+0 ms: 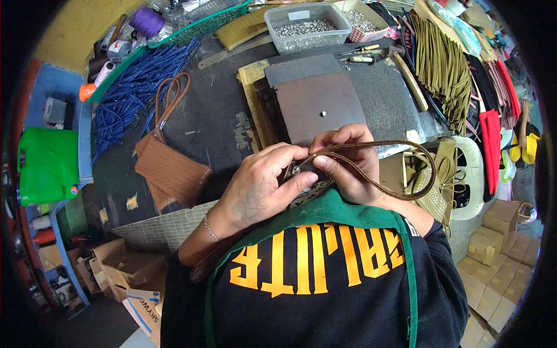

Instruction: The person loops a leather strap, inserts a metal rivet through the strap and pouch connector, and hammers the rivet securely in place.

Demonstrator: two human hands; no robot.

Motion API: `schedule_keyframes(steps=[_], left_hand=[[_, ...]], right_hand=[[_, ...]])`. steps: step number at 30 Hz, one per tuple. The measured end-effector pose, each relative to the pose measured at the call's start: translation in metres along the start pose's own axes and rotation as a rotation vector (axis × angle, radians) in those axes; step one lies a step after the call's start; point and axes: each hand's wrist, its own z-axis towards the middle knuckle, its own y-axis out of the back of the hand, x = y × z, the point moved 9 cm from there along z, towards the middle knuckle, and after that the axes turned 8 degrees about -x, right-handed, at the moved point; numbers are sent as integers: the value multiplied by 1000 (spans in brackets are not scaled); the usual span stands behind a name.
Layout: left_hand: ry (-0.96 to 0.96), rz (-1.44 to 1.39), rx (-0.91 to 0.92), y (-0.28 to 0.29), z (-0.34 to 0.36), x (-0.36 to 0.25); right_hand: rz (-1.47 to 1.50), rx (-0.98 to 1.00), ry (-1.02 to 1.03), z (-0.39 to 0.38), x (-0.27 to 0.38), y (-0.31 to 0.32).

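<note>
Green apron [348, 210]: over black shirt [325, 316]
Left hand [264, 177]: nearly closed, pinching brown leather [306, 164]
Right hand [354, 173]: curled, gripping brown strap [400, 143]

We are in a workshop, and it looks like one for bags. We see a big dark table [217, 87], bunches of blue strips [139, 90] and gold-brown strips [442, 69], a purple thread spool [147, 22], a clear tub [310, 46] of shiny metal bits [304, 27], a wooden-handled tool [411, 82] and a brown pouch [171, 171].

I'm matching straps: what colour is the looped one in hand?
The looped strap is dark brown, clearest in the head view.
</note>
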Motion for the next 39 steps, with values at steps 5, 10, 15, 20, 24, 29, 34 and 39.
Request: schedule_keyframes(steps=[5,10,15,20,24,29,34,39], left_hand=[[-198,123,-145,2,0,-14],[-198,67,-131,-1,-1,-15],[-268,139,-119,-3,-4,-17],[-354,311,-82,-3,-7,-27],[-368,339,-94,-4,-8,-29],[-460,442,-145,-6,-13,-34],[-536,492,-125,-10,-16,-38],[-568,467,-79,-12,-17,-42]], right_hand=[[-113,29,218,1,19,0],[76,21,-44,-1,9,4],[98,127,-124,-4,5,2],[-14,171,-163,-3,6,4],[-436,303,156,-3,26,-5],[-568,228,470,-8,43,-16],[-601,164,555,-13,45,-18],[-576,158,660,-20,50,-14]])
